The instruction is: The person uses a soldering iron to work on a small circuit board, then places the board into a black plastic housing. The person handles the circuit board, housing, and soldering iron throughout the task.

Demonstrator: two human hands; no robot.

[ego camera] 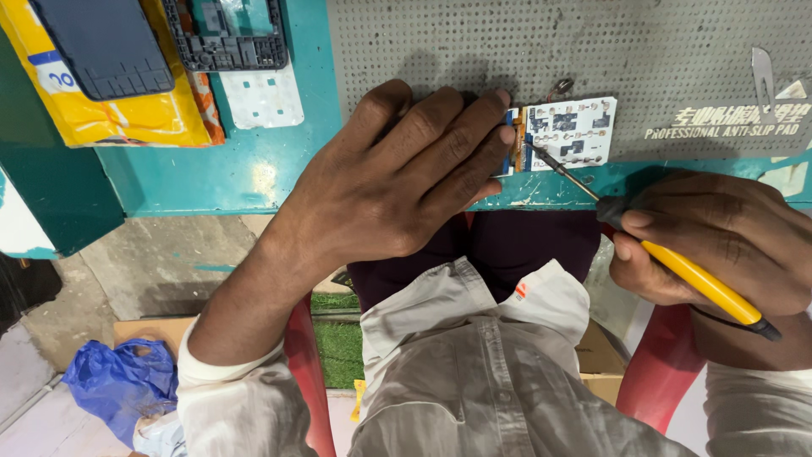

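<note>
A small white circuit board with dark chips lies at the near edge of a grey perforated mat on a teal workbench. My left hand lies flat over the board's left end, fingers pressing it down and hiding most of that end. My right hand grips a yellow-handled screwdriver, whose thin metal tip touches the board's left edge beside my left fingertips.
A yellow packet with a dark grey phone cover on it lies at the far left. A black phone frame and white patterned card sit beside it. Metal tweezers rest on the mat's right. A blue bag is on the floor.
</note>
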